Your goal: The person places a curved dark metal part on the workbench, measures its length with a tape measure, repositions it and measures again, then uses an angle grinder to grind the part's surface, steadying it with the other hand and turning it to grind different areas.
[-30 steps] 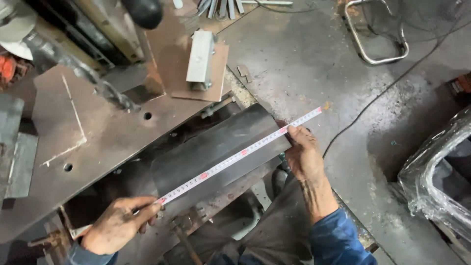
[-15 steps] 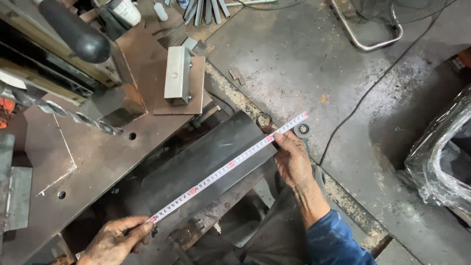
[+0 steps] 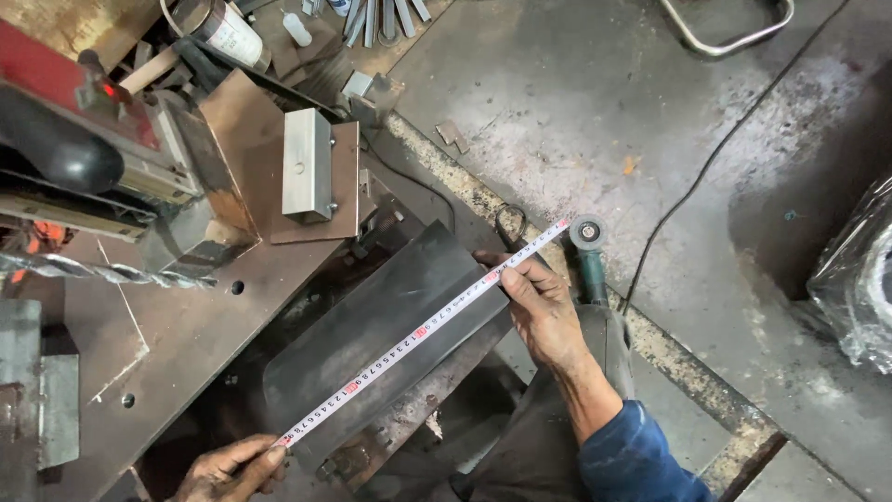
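Note:
A dark metal plate [image 3: 372,325] lies slanted beside the rusty workbench [image 3: 177,344]. A white measuring tape [image 3: 423,333] is stretched diagonally along the plate. My left hand [image 3: 232,469] pins the tape's near end at the plate's lower corner, at the bottom edge of the view. My right hand [image 3: 539,302] pinches the tape at the plate's far upper corner, and the tape's tip pokes past my fingers.
An angle grinder [image 3: 590,256] lies on the floor just beyond my right hand, with a black cable [image 3: 706,167] running off. A drill bit [image 3: 102,271] and drill-press parts sit at left. A small metal block [image 3: 307,177] rests on a brown plate. A plastic-wrapped object [image 3: 859,279] is at right.
The view has shifted so the plate and hands sit lower and further right. Both hands keep holding the tape stretched along the plate; the grinder has come into view.

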